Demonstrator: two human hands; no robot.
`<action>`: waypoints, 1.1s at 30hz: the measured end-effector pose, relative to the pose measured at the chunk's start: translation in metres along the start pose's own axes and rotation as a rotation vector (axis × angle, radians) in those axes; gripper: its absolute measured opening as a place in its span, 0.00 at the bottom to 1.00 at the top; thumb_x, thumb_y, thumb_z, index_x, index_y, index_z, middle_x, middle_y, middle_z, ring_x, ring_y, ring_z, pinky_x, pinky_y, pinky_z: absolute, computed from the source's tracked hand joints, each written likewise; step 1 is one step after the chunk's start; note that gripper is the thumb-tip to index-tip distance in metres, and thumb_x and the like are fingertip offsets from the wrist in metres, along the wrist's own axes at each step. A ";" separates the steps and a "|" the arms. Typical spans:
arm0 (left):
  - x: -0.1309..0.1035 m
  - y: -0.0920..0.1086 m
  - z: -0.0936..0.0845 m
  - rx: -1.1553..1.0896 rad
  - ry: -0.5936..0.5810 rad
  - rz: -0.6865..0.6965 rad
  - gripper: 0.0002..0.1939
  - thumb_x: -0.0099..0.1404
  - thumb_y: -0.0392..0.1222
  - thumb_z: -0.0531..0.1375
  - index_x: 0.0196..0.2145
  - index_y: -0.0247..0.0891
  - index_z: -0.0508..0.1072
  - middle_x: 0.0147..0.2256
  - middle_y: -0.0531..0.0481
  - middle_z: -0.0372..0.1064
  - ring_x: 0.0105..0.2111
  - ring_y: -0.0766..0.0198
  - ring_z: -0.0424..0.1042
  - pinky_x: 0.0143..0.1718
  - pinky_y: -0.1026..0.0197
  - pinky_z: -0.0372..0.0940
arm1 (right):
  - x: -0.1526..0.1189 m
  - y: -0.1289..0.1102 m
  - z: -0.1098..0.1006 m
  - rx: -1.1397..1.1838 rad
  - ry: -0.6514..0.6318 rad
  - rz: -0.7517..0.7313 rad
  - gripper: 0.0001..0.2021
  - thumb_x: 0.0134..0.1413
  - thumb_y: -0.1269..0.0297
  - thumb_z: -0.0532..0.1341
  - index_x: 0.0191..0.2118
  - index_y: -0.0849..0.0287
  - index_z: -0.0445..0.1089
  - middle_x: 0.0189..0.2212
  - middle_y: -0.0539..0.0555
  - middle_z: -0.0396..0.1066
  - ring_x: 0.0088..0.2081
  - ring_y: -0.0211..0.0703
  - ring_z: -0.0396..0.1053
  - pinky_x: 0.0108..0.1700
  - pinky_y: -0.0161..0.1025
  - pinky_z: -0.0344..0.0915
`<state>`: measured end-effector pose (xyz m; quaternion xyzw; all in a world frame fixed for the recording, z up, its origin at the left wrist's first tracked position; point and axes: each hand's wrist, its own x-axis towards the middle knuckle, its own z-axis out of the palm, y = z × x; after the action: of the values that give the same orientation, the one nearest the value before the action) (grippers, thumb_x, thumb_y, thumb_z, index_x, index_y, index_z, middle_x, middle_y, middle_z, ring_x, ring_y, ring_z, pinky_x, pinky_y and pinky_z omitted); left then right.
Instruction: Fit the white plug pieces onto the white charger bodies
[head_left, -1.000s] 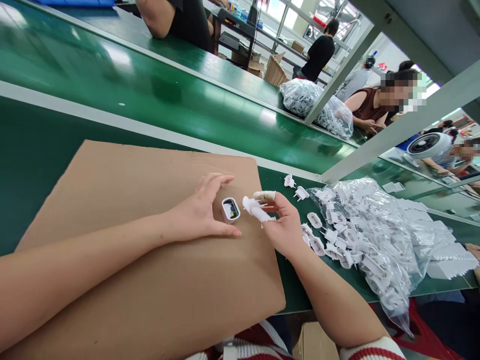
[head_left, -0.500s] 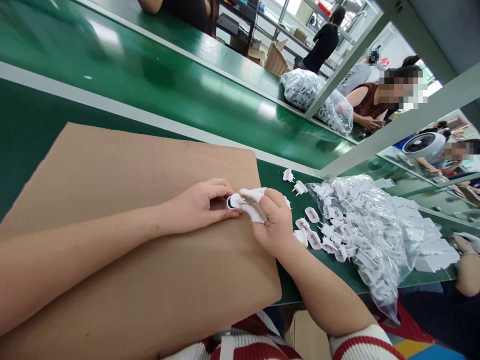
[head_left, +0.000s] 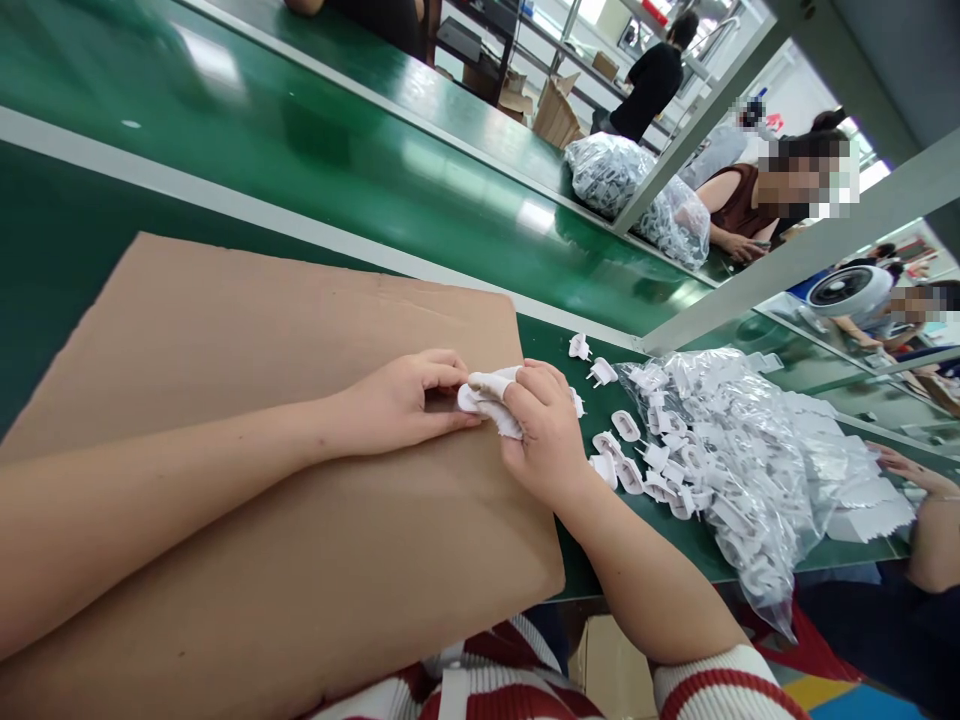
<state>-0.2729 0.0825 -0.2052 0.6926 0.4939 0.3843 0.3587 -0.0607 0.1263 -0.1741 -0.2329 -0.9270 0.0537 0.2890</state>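
Small rounded white plastic housing (head_left: 466, 400) at frame centre, over brown cardboard sheet (head_left: 360, 540). Its dark opening, visible moments ago, now covered: likely pressing step. Left hand (head_left: 412, 405) half-curled, pinching housing. Right hand (head_left: 547, 430) nearly closed, white-wrapped fingers (head_left: 495, 384) against it; grip unclear.

Your part (head_left: 466, 399) reads as smooth white plastic, mostly covered. Your finger covers (head_left: 491, 384) look like white cloth: matt, ragged edge, dingy smear on one. Your sheet (head_left: 300, 345) is brown cardboard, matt, smooth face, roughish left edge. Belt (head_left: 300, 155) ahead of you: glossy green, mirrors the lights. Plugs (head_left: 625, 426) on your right: smooth white plastic; can't tell pin material. Bag (head_left: 757, 500): clear plastic film, shiny, crinkled. Your sleeve (head_left: 724, 688): ribbed knit, matt.
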 end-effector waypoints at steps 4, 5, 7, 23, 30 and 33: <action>0.000 -0.001 0.000 -0.006 0.001 0.017 0.14 0.66 0.56 0.65 0.36 0.43 0.79 0.38 0.51 0.72 0.38 0.60 0.73 0.38 0.61 0.68 | 0.002 -0.003 0.001 -0.063 -0.014 -0.001 0.10 0.65 0.74 0.54 0.40 0.54 0.71 0.33 0.52 0.69 0.38 0.46 0.66 0.61 0.46 0.63; 0.000 -0.001 0.000 -0.006 -0.003 0.013 0.14 0.66 0.56 0.66 0.35 0.42 0.79 0.37 0.51 0.72 0.37 0.60 0.72 0.38 0.61 0.68 | 0.002 -0.005 0.001 -0.092 -0.016 0.007 0.11 0.65 0.75 0.54 0.39 0.54 0.71 0.32 0.52 0.69 0.38 0.45 0.66 0.62 0.46 0.62; 0.000 -0.001 -0.001 -0.007 -0.014 0.005 0.14 0.66 0.55 0.66 0.35 0.41 0.78 0.37 0.51 0.71 0.37 0.60 0.72 0.38 0.61 0.67 | 0.002 -0.007 0.000 -0.148 -0.014 0.012 0.11 0.64 0.76 0.53 0.39 0.54 0.71 0.32 0.51 0.69 0.38 0.44 0.66 0.63 0.45 0.60; 0.002 -0.007 0.001 -0.030 -0.020 0.020 0.17 0.65 0.57 0.67 0.37 0.40 0.78 0.36 0.50 0.69 0.35 0.60 0.71 0.36 0.59 0.66 | 0.012 -0.004 -0.010 -0.188 -0.193 0.054 0.14 0.52 0.79 0.56 0.37 0.54 0.72 0.33 0.49 0.74 0.36 0.42 0.71 0.70 0.44 0.52; 0.001 -0.004 0.005 -0.058 -0.017 -0.004 0.15 0.65 0.56 0.68 0.37 0.40 0.79 0.36 0.50 0.70 0.36 0.59 0.72 0.39 0.58 0.67 | 0.017 -0.012 -0.015 -0.201 -0.250 0.119 0.15 0.50 0.78 0.59 0.40 0.54 0.75 0.34 0.51 0.76 0.39 0.43 0.73 0.64 0.43 0.58; 0.001 -0.001 0.009 -0.032 0.037 0.006 0.15 0.65 0.56 0.68 0.34 0.40 0.78 0.34 0.51 0.69 0.35 0.59 0.71 0.39 0.57 0.66 | 0.021 -0.016 -0.014 -0.211 -0.294 0.182 0.13 0.50 0.77 0.60 0.39 0.54 0.75 0.33 0.51 0.76 0.38 0.44 0.72 0.57 0.41 0.62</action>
<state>-0.2654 0.0825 -0.2100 0.6810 0.4923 0.4058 0.3594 -0.0745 0.1214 -0.1485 -0.3343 -0.9349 0.0157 0.1185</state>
